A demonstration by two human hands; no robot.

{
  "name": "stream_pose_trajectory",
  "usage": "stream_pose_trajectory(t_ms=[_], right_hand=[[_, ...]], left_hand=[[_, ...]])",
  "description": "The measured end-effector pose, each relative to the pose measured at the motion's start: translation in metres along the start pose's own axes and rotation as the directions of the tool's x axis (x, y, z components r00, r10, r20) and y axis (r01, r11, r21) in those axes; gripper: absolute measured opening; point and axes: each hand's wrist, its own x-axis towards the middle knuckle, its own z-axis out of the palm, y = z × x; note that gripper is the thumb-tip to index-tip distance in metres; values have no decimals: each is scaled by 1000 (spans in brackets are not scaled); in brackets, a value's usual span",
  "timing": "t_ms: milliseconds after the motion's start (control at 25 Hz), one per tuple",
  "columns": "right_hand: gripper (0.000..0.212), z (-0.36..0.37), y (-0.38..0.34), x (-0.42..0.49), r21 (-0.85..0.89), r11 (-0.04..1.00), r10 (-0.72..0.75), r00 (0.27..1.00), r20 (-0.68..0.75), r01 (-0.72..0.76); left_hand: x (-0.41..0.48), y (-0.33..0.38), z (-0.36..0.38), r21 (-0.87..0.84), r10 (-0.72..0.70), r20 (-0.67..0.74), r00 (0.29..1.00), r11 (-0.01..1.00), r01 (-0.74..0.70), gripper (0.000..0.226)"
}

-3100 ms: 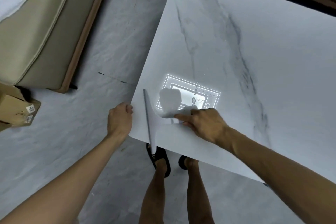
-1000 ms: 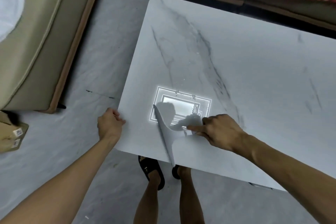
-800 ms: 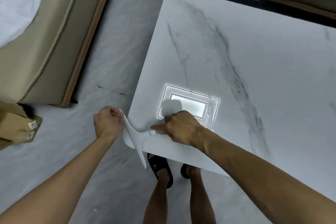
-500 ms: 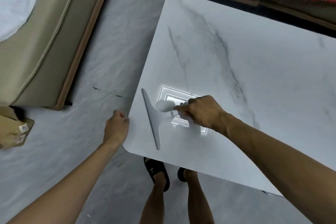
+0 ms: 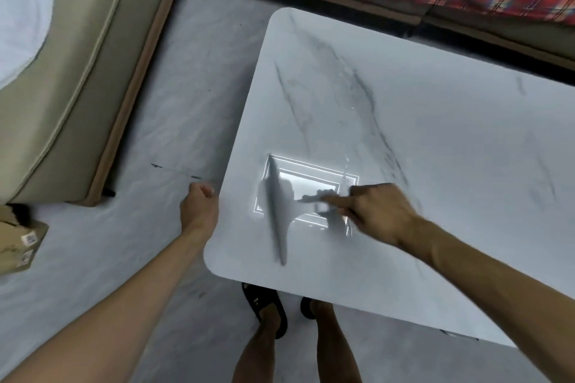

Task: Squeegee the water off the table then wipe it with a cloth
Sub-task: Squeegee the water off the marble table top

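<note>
- Since half a second ago, right hand (image 5: pixel 378 211) is carrying the squeegee (image 5: pixel 278 208), gripped by its handle, further in from the table (image 5: pixel 435 134) edge.
- Left hand (image 5: pixel 199 207) is resting clenched at that edge, beside the blade.
- Water may be getting skipped: motion blur is suggesting a hurried stroke.

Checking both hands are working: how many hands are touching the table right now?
2. The left hand rests against the white marble-patterned table at its left edge; the right hand is over the near top, its grip on the blurred grey squeegee.
</note>
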Motion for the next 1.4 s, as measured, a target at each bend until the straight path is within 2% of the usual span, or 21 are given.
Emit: stream_pose_trajectory(t_ms=[80,160,240,360,520,680,760,840,920,960,1080,1160,1280,1400], right_hand=[[30,21,-53,39,16,973,-232,972,21,232],[34,40,-100,71,24,916,-400,909,116,400],[36,46,-128,88,23,879,-472,860,192,477],[36,47,-133,100,-27,870,-478,855,200,492],[37,42,-107,108,-11,915,-388,885,258,404],[37,21,-36,105,39,988,-155,957,245,150],[35,12,16,91,68,997,24,972,235,-41],[36,7,71,64,89,971,200,955,220,-224],[36,9,110,31,91,937,310,925,219,-336],[35,9,128,12,75,926,347,913,214,-370],[32,-2,163,-30,36,899,424,888,177,-436],[30,-12,174,-36,30,900,425,891,162,-435],[34,-22,166,7,133,923,346,930,124,-361],[34,-16,140,73,189,943,259,961,101,-274]], left_hand=[[5,-13,-18,-38,-61,-54,997,998,59,19],[10,-29,-35,-38,-106,-100,989,994,103,21],[13,-47,-48,-22,-137,-130,982,991,135,22],[14,-64,-57,4,-137,-174,975,990,140,24],[11,-58,-46,2,-92,-166,982,996,94,26],[2,-25,-16,16,2,-95,995,1000,0,25],[-5,1,6,61,20,12,1000,998,-21,17],[-11,34,36,162,-10,183,983,987,-20,7],[-19,61,62,240,-31,318,947,970,-49,6],[-22,75,75,238,-22,337,941,969,-63,6],[-23,109,101,173,65,232,971,979,-107,14],[-20,124,110,155,123,148,981,977,-146,21],[-12,134,107,119,139,51,989,982,-144,24],[6,137,101,127,113,-29,993,986,-109,18]])
